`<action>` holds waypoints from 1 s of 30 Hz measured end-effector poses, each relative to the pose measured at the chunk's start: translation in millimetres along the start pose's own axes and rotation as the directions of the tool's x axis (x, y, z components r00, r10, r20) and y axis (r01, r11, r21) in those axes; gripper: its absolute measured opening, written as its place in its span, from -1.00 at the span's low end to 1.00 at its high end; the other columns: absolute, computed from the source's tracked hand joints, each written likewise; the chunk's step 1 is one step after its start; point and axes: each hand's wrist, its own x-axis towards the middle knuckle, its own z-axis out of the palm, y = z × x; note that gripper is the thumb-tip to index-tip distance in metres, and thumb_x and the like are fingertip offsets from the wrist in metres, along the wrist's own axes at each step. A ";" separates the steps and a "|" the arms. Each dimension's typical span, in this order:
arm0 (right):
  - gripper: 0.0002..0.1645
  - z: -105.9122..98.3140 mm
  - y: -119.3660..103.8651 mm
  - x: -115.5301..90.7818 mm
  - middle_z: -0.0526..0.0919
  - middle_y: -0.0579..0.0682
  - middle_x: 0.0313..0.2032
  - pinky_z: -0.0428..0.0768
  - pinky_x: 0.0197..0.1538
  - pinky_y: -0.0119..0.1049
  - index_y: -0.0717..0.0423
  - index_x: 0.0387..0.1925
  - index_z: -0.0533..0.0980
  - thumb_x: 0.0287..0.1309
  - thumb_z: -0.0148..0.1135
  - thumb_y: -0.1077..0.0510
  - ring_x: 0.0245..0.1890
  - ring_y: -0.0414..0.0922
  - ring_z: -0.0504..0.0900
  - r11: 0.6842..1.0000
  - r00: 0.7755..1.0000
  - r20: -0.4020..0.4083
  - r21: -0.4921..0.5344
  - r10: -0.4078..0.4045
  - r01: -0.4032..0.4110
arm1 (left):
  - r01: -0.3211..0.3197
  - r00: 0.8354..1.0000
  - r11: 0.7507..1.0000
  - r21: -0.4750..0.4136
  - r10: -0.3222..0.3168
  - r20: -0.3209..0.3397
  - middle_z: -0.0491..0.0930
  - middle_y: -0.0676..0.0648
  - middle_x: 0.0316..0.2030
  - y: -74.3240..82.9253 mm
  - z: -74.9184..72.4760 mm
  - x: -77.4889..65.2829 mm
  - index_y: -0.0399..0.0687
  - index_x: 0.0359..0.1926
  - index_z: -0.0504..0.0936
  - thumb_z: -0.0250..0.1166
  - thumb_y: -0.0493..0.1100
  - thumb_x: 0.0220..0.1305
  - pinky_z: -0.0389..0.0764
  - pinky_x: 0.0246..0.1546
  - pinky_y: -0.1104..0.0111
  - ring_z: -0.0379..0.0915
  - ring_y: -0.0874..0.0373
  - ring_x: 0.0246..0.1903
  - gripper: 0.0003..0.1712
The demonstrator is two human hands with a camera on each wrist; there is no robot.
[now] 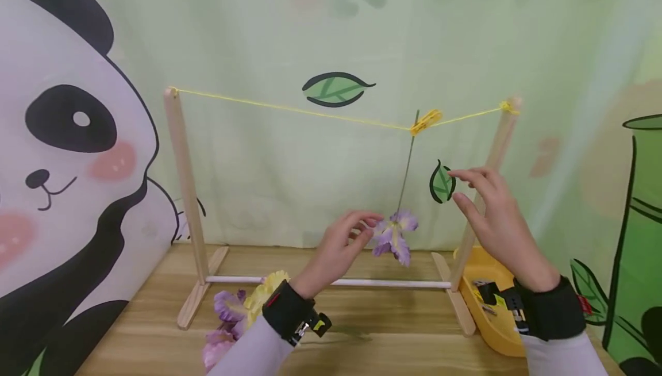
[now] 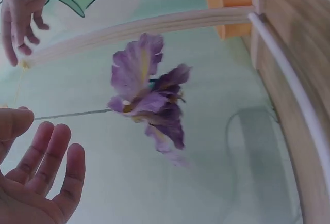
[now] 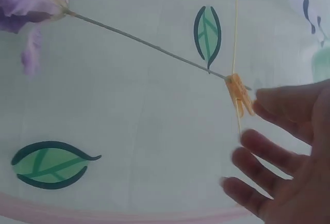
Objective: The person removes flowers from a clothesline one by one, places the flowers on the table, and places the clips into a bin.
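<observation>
A purple artificial flower (image 1: 395, 235) hangs upside down by its thin stem (image 2: 72, 114) from a yellow string (image 1: 289, 107). A yellow clothespin (image 1: 426, 122) clips the stem's end to the string, which sags there. My left hand (image 1: 343, 249) is beside the petals with fingers loosely bent and nothing held; whether a fingertip touches a petal I cannot tell. To the right of the stem and lower than the clothespin, my right hand (image 1: 493, 221) is raised, thumb and fingers apart, holding nothing. In the right wrist view the clothespin (image 3: 238, 95) appears close beside the thumb and fingers (image 3: 265, 154).
Two wooden posts (image 1: 186, 186) carry the string, joined low down by a white rod (image 1: 393, 283). Pink, purple and yellow flowers (image 1: 227, 313) lie on the wooden table (image 1: 414, 341) by my left forearm. A yellow basket (image 1: 496, 336) holding small clips stands at right.
</observation>
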 end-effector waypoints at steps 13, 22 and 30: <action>-0.62 0.9 -6.2 59.5 0.37 0.33 0.17 0.21 0.23 0.20 0.30 0.21 0.54 0.41 0.24 0.38 0.23 0.29 0.27 0.994 0.986 -0.127 -0.027 -0.108 0.106 | 0.050 0.992 0.996 -0.078 -0.059 -0.109 0.61 -0.11 0.01 15.1 9.4 37.3 0.01 0.34 0.53 0.17 -0.26 0.57 0.63 -0.01 0.23 0.58 0.04 0.02 -0.60; -0.41 -6.6 -3.6 100.7 0.38 0.36 0.27 0.15 0.41 0.28 0.35 0.36 0.40 0.37 0.33 0.31 0.32 0.35 0.28 0.975 0.984 0.027 -0.132 -0.177 0.179 | 0.043 0.992 0.995 0.093 -0.031 -0.121 0.53 -0.15 0.10 17.4 9.8 70.0 -0.08 0.49 0.33 0.15 -0.27 0.56 0.59 0.03 0.22 0.52 0.03 0.07 -0.46; -0.51 -18.3 -0.8 128.0 0.48 0.39 0.20 0.17 0.44 0.29 0.41 0.30 0.46 0.43 0.25 0.28 0.33 0.37 0.31 0.952 0.961 0.223 -0.220 -0.164 0.213 | 0.057 0.998 0.978 0.203 -0.048 -0.047 0.43 -0.23 0.27 20.0 13.6 86.0 -0.11 0.59 0.17 0.13 -0.20 0.61 0.52 0.22 0.14 0.43 -0.07 0.26 -0.35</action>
